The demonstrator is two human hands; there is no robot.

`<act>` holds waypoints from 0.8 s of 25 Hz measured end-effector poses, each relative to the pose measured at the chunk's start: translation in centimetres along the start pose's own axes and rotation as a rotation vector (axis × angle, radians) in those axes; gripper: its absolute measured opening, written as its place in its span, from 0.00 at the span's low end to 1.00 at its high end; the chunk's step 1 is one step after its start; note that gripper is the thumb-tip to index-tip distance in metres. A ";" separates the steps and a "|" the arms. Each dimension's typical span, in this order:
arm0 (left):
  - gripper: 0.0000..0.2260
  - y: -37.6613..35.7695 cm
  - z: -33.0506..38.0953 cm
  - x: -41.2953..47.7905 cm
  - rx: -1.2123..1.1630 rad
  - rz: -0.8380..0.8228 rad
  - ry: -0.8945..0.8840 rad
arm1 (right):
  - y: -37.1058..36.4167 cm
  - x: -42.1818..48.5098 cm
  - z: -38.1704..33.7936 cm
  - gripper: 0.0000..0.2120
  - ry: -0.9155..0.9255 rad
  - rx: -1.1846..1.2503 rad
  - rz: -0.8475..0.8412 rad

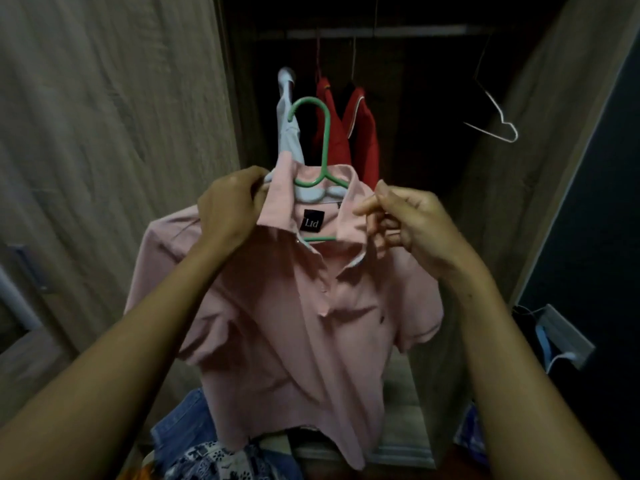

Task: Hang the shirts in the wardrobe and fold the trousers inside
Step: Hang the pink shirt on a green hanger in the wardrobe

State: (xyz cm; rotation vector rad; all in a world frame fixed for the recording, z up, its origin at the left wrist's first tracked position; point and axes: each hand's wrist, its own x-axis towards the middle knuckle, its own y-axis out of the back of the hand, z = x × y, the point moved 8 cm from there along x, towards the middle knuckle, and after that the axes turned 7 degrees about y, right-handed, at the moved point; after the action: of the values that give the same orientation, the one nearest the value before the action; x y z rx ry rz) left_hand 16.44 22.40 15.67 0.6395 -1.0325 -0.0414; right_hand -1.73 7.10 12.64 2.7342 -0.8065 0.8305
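Grip of left hand closed on pink shirt collar; right hand pinches collar's other side, narrow grip.

rail free between red shirts and wire hanger; white shirt crowding left end

Two hands, one pink shirt, one green hanger, one bare white hanger, two red garments, one pale garment.

Wardrobe standing open, interior sitting in deep shadow, rail running across the top. Wood-grain door angling out on the left, side panel matching on the right. Dark wall showing far right.
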 end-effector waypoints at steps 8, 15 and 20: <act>0.13 0.2 0.6 0.2 -0.206 -0.044 -0.002 | 2.6 3.1 0.8 0.15 0.161 -1.101 0.035; 0.12 0.6 -0.5 1.3 -0.669 -0.043 0.150 | 3.4 2.8 -1.8 0.06 0.276 -1.187 0.325; 0.25 -0.9 0.5 2.3 -0.533 -0.247 0.283 | 2.8 2.1 -2.3 0.07 0.355 -1.263 0.362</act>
State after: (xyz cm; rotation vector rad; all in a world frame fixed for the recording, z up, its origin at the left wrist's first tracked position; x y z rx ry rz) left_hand 17.47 20.72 17.21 0.2694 -0.6239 -0.4180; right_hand -2.87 4.51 15.74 1.3254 -1.1880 0.5181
